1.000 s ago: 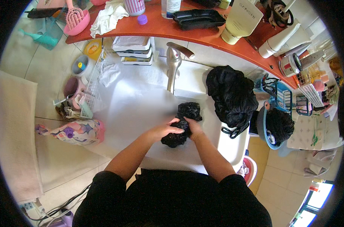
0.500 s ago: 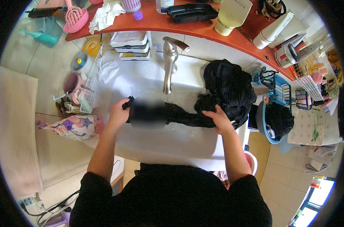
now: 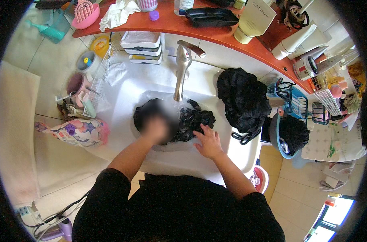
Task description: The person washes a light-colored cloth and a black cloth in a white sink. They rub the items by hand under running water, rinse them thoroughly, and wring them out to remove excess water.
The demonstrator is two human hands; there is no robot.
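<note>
A wet black cloth item (image 3: 193, 125) lies bunched in the white sink's basin, under the metal faucet (image 3: 182, 68). Water glints on it just below the spout. My left hand (image 3: 154, 131) is on the left part of the cloth; a blurred patch covers its fingers. My right hand (image 3: 209, 143) rests at the cloth's right edge, fingers spread and nothing gripped. A larger heap of black cloth (image 3: 244, 101) sits on the sink's right rim, with a loop of it hanging toward me.
A red-brown shelf (image 3: 167, 30) with bottles, tubes and a black tray runs behind the sink (image 3: 131, 80). Left of it are a wire rack (image 3: 98, 80) with cups and a floral bag (image 3: 76, 132). A blue basin (image 3: 275, 135) with black cloth stands at right.
The black cloth, stretched between both hands before, is now lowered and bunched in the basin. My right hand has let go of it and moved left; my left hand has shifted right.
</note>
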